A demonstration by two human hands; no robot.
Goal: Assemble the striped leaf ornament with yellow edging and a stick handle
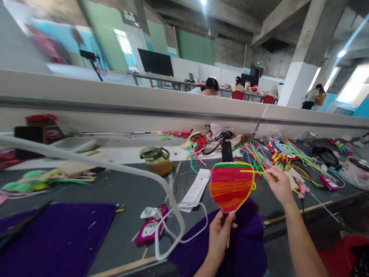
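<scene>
Fuzzy red, pink and orange wires are already wound across most of a heart-shaped fan held by its stick in the closed left hand at lower middle, while a loose yellow wire is pinched by the right hand.
</scene>
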